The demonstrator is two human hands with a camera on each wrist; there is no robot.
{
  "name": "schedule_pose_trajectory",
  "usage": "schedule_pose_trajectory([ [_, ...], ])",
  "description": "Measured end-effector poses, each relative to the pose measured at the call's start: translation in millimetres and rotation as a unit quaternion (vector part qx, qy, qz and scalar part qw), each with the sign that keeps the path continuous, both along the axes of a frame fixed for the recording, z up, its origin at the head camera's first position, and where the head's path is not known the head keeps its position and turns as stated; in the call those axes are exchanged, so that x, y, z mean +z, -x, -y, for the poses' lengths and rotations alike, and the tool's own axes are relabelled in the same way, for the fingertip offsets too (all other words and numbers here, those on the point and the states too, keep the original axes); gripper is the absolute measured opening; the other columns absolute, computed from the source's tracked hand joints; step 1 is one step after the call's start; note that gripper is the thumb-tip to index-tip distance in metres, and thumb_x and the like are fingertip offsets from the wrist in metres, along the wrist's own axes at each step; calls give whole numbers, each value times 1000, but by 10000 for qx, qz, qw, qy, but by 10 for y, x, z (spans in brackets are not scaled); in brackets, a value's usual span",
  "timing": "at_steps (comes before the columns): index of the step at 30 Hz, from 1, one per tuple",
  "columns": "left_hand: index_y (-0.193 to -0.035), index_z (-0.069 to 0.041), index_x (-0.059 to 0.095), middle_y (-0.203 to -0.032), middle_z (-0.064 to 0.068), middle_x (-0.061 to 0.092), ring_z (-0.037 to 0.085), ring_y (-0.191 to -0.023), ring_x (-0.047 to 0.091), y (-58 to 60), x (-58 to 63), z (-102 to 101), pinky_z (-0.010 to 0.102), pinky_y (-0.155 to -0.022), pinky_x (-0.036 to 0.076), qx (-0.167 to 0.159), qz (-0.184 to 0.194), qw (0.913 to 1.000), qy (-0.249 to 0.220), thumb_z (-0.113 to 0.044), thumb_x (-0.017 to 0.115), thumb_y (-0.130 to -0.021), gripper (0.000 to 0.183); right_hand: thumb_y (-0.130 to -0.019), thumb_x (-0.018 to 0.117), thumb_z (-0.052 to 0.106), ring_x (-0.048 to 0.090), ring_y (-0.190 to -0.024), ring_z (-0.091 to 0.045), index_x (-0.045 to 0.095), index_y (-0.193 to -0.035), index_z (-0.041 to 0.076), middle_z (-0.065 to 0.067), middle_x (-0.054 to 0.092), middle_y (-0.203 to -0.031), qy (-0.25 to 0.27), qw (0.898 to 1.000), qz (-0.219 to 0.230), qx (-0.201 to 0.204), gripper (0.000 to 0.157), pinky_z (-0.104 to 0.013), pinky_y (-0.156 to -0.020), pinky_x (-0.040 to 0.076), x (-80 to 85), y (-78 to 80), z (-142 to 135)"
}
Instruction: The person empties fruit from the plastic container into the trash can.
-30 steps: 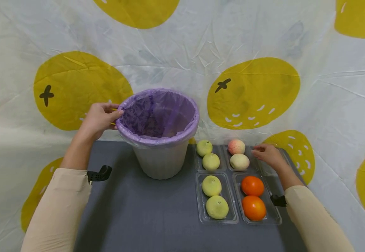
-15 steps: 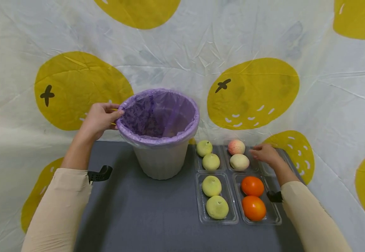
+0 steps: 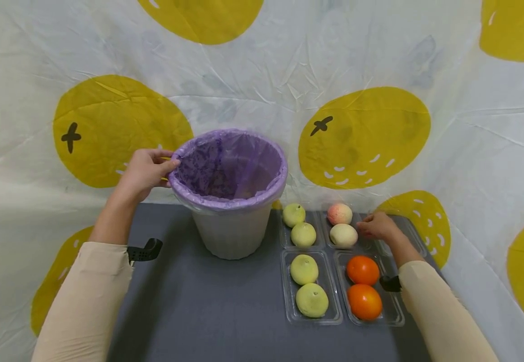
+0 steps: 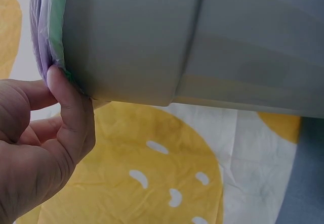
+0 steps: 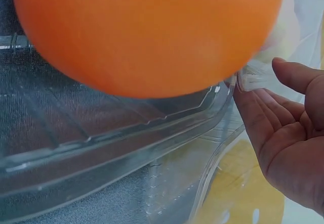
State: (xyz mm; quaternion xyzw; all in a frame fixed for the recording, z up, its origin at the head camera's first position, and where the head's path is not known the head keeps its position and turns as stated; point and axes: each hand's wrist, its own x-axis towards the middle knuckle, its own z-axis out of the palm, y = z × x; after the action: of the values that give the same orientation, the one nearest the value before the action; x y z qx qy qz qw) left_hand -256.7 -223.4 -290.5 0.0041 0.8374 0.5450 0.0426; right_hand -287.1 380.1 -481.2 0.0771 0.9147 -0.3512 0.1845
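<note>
My left hand (image 3: 144,173) pinches the left rim of a pale trash bin (image 3: 232,234), thumb over the purple bag liner (image 3: 268,196) and fingers outside below the rim. The left wrist view shows a fingertip (image 4: 56,77) at the folded bag edge. My right hand (image 3: 379,226) is at the right edge of a clear tray (image 3: 334,247) holding a pink-yellow peach (image 3: 339,213) and a pale cream fruit (image 3: 344,235). In the right wrist view, its thumb (image 5: 293,75) stands apart from the fingers, with a clear tray corner (image 5: 249,78) between them.
Two clear trays hold pale green fruits (image 3: 304,269) in pairs. A nearer tray (image 3: 395,314) holds two orange fruits (image 3: 364,301), below the right forearm. Another clear tray (image 3: 411,235) lies right of the right hand. A printed cloth (image 3: 252,60) hangs close behind the bin.
My right hand has moved slightly left and down towards the pale cream fruit, its forearm following. The left hand keeps its hold on the bin rim.
</note>
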Motion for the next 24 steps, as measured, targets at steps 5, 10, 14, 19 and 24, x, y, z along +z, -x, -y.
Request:
schedule_pose_trajectory([
  [5,-152,3,46,-134,24,55,5,-76,68,0,-4,-2,21,-67,60,10,-20,10000,-17,-25,58,-107,55,-104,62,15,76,-92,-31,62,-124,-20,-30,72,-110,-110,9999,22,13,41,-41,-80,64,-6,22,3],
  [10,-152,3,46,-136,24,54,4,-76,68,1,-6,-2,20,-67,60,20,-22,10000,-6,-26,58,-107,55,-103,62,11,76,-85,-25,67,-118,-18,-26,75,-103,-43,10000,28,9,33,-37,-76,65,-28,45,19],
  [14,-152,3,46,-140,24,52,4,-76,67,0,-6,1,20,-67,60,36,-15,10000,-15,-25,57,-107,55,-103,61,7,76,-83,-23,66,-118,-18,-24,74,-100,280,9995,68,-148,30,-37,-76,65,-36,56,27],
  [19,-152,3,46,-139,24,53,4,-76,67,3,-8,-3,20,-66,60,29,-31,10000,-5,-26,57,-107,55,-104,57,3,75,-78,-19,62,-121,-20,-21,74,-98,628,9972,70,-394,29,-37,-76,65,-48,37,9],
  [24,-152,4,46,-137,24,54,4,-75,68,7,-15,1,20,-66,60,36,-50,10000,-58,-25,58,-107,55,-105,55,1,74,-74,-16,58,-124,-23,-18,75,-93,1069,9925,92,-594,31,-33,-71,64,-36,22,-36],
])
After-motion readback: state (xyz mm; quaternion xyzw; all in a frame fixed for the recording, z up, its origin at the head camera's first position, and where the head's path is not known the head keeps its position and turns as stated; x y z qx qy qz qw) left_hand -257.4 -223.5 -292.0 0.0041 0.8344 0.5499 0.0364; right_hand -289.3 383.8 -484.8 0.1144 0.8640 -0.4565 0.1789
